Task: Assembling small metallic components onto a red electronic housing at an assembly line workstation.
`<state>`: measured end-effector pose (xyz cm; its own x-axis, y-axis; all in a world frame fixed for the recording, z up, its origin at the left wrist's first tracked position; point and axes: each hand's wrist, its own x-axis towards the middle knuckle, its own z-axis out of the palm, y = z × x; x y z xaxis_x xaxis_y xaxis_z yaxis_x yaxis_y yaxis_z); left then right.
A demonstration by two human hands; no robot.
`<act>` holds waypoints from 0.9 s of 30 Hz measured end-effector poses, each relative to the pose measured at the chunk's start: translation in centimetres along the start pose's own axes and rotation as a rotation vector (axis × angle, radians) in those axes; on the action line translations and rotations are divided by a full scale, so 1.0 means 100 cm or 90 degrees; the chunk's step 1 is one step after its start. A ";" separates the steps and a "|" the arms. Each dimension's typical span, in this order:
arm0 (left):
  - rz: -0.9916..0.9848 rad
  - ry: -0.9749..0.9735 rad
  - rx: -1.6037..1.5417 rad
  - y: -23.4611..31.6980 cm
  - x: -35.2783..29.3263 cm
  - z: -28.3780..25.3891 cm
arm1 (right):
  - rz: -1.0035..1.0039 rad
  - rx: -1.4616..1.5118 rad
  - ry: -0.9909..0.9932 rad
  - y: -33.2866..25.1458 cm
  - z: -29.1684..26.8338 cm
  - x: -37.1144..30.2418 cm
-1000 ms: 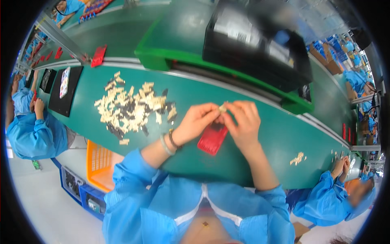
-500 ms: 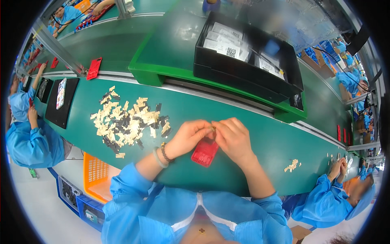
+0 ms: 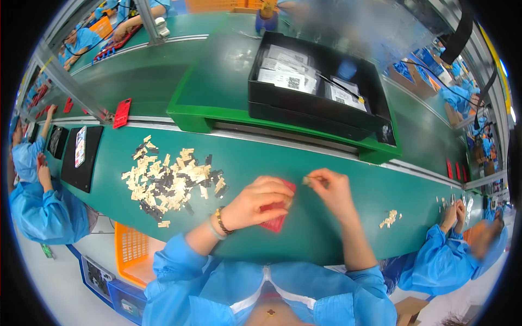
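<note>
My left hand (image 3: 258,202) is wrapped round a red phone-shaped case (image 3: 274,223), whose upper part is mostly behind the fingers. Off to its right, just above the green table, my right hand (image 3: 333,191) pinches a small beige piece (image 3: 307,180) between thumb and fingertips. The two hands are apart. Left of them spreads a loose pile of small beige and black strips (image 3: 173,182). A much smaller group of beige bits (image 3: 390,219) lies on the table to the right.
A black bin (image 3: 321,111) with white labelled packets stands on a green raised shelf (image 3: 190,120) ahead. At far left, a patterned phone (image 3: 81,146) rests on a black mat (image 3: 89,163). An orange basket (image 3: 126,252) is below the table's left edge. Co-workers (image 3: 46,209) sit on both sides.
My hands were together over the red case; now they are apart. The right has moved right with the small beige piece, while the left has closed round the case and lifted or tilted it.
</note>
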<state>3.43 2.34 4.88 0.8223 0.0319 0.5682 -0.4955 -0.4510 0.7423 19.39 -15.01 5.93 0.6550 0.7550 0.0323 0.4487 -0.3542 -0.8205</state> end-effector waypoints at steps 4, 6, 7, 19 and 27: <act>0.010 0.030 0.152 -0.007 -0.003 0.001 | -0.287 -0.365 0.024 0.018 -0.034 -0.010; -0.009 0.046 0.188 -0.010 -0.003 0.002 | -0.255 -0.224 0.065 0.004 -0.022 -0.006; 0.023 0.099 0.202 -0.014 0.000 0.002 | -0.240 -0.214 0.047 -0.008 -0.016 -0.004; 0.240 0.147 0.383 -0.021 -0.007 -0.001 | -0.295 -0.006 -0.148 -0.042 0.027 0.015; 0.196 0.210 0.330 -0.022 -0.007 0.006 | -0.426 -0.097 -0.029 -0.040 0.034 0.015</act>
<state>4.12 2.82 2.63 0.4963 0.0658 0.8656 -0.4278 -0.8491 0.3099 16.48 -10.62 7.27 0.1826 0.8598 0.4768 0.8307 0.1246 -0.5427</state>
